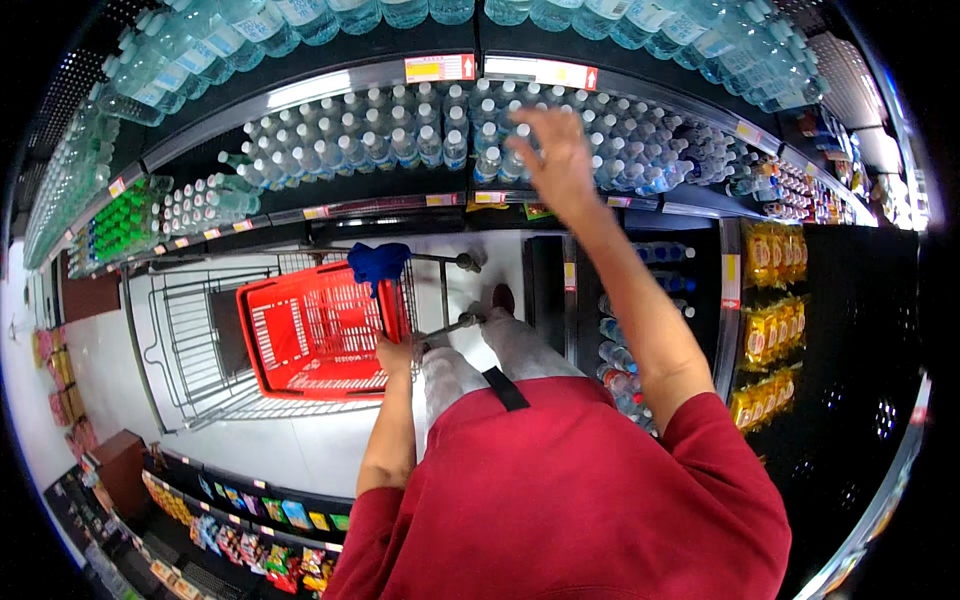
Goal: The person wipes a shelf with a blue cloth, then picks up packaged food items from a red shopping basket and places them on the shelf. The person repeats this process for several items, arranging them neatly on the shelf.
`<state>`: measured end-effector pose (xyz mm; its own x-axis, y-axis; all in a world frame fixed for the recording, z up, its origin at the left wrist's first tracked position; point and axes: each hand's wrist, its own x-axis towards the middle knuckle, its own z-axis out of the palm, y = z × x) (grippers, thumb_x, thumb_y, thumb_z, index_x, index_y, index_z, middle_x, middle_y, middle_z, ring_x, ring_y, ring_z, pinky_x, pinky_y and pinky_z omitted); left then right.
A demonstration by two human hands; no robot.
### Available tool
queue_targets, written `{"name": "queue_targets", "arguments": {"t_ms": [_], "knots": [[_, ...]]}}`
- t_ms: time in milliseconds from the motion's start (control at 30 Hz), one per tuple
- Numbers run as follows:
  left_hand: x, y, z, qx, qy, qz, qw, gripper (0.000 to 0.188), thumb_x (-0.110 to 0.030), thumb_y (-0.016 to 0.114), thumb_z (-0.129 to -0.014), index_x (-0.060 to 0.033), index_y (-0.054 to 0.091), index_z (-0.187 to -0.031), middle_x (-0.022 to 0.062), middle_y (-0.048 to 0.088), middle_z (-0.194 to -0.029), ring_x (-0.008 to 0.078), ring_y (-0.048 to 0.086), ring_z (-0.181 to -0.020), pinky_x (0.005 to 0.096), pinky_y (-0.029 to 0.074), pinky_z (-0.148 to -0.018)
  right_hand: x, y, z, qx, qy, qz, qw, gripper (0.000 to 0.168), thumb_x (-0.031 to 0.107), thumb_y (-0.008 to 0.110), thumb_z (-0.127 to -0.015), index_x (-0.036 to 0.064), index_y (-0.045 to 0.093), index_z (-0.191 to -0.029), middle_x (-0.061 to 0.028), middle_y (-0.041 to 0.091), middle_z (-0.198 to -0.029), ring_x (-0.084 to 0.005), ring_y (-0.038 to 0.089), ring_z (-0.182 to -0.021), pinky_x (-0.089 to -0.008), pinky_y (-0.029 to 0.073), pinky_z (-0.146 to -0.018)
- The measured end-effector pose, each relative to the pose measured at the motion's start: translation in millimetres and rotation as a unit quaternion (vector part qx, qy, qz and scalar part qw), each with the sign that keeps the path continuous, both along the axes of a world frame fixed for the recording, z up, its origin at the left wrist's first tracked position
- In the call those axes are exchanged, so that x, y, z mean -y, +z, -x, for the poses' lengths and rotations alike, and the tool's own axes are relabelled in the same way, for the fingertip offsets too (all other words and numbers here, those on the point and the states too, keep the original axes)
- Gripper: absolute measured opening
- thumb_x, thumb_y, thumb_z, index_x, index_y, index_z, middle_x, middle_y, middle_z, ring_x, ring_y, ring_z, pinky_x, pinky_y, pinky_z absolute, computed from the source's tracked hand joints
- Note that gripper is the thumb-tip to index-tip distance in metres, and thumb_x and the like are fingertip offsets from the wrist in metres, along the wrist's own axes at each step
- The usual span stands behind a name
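My right hand is stretched out over rows of clear plastic water bottles with white caps. Its fingers are apart and slightly blurred, with nothing visible between them. Some of the bottles lie hidden behind this hand. Lower and to the left, my left hand grips the near rim of a red plastic shopping basket. The basket sits in a wire shopping cart, and I see no goods inside it. A dark blue cloth hangs over the basket's corner.
Large water bottles line the shelf above, behind a price-tag rail. Yellow packets hang at right, beside low shelves of bottles. Snack bags stand on a shelf at lower left. White floor shows around the cart.
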<state>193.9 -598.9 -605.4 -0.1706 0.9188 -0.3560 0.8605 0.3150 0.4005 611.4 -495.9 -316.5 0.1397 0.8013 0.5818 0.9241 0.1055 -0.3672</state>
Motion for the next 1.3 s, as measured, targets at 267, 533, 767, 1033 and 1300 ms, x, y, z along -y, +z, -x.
{"name": "queue_targets", "arguments": {"t_ms": [267,533,767,1033,1300], "knots": [[-7.5,4.8,-6.5,-0.084,0.023,0.036,0.996,0.075,-0.034,0.087,-0.068,0.0029,0.058,-0.127,0.0277,0.07,-0.103,0.0416,0.069,-0.095,0.0485,0.055,-0.08,-42.4,1.5,-98.8,0.11,-0.048,-0.048,0.992,0.047,0.019,0.079,-0.077,0.014,0.066,-0.122,-0.0044,0.064,-0.12,-0.0274,0.057,-0.111,-0.0421,0.045,-0.096],[-10.9,-3.4,2.7,-0.042,0.034,0.099,0.994,0.073,-0.031,0.083,-0.075,0.0029,0.052,-0.132,0.0298,0.067,-0.11,0.0435,0.066,-0.103,0.0479,0.054,-0.086,-51.9,0.5,-102.3,0.112,-0.055,-0.034,0.992,0.047,0.014,0.078,-0.075,0.015,0.066,-0.121,-0.002,0.065,-0.116,-0.0255,0.059,-0.107,-0.0405,0.045,-0.093],[-7.5,-4.4,1.2,-0.055,0.02,0.076,0.995,0.072,-0.032,0.083,-0.075,0.0054,0.053,-0.129,0.0298,0.069,-0.1,0.0422,0.069,-0.093,0.047,0.056,-0.079,-53.6,7.7,-100.4,0.108,-0.062,-0.012,0.992,0.043,0.01,0.074,-0.076,0.011,0.065,-0.119,-0.0035,0.064,-0.109,-0.0257,0.058,-0.1,-0.041,0.045,-0.087],[-7.8,1.9,-3.1,-0.043,0.009,0.036,0.998,0.051,-0.029,0.084,-0.074,0.0046,0.061,-0.104,0.0255,0.071,-0.086,0.0426,0.07,-0.083,0.0487,0.056,-0.071,-51.3,13.1,-98.9,0.105,-0.054,-0.003,0.993,0.044,0.006,0.07,-0.076,0.008,0.064,-0.119,-0.0059,0.063,-0.113,-0.0274,0.057,-0.103,-0.0415,0.045,-0.088],[-5.6,15.5,-6.9,-0.052,0.005,0.026,0.998,0.054,-0.031,0.083,-0.073,0.0021,0.059,-0.109,0.0235,0.071,-0.083,0.0413,0.07,-0.079,0.049,0.055,-0.068,-50.8,19.8,-95.5,0.092,-0.048,0.011,0.995,0.045,0.004,0.067,-0.077,0.005,0.06,-0.122,-0.0096,0.061,-0.118,-0.0304,0.056,-0.107,-0.0435,0.044,-0.094]]}}
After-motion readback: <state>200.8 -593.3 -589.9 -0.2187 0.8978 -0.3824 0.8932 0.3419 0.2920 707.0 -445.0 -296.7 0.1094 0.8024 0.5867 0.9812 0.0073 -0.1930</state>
